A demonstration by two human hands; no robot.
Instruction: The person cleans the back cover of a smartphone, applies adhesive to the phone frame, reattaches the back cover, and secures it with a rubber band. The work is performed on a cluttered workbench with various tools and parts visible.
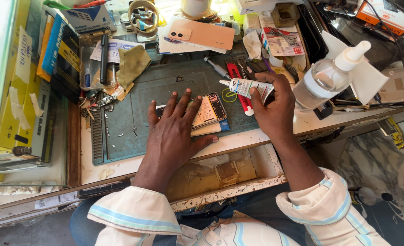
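Head view, near to far, with the green work mat [165, 91] taken as landmark. Nearest the wearer, two striped sleeves are seen, and an open drawer [220, 175] is set into the table [266, 136] just below the mat's near edge. On the near right part of the mat, the left hand [172, 132] is laid flat with fingers spread wide, pressing down on an opened phone [209, 111] whose back is off; nothing is gripped by it. The phone's long axis is seen to run roughly left to right across the mat, tilted slightly upward toward the right. At the mat's right edge, the right hand [272, 107] is closed around a small white glue tube [245, 86], the nozzle pointed left toward the mat's centre. The tube therefore lies just right of and beyond the phone, and the right hand is judged the nearer to it. Off the mat to the right, a clear dropper bottle [325, 79] is stood. Beyond the mat's far edge, a peach-coloured phone [202, 33] is laid face down.
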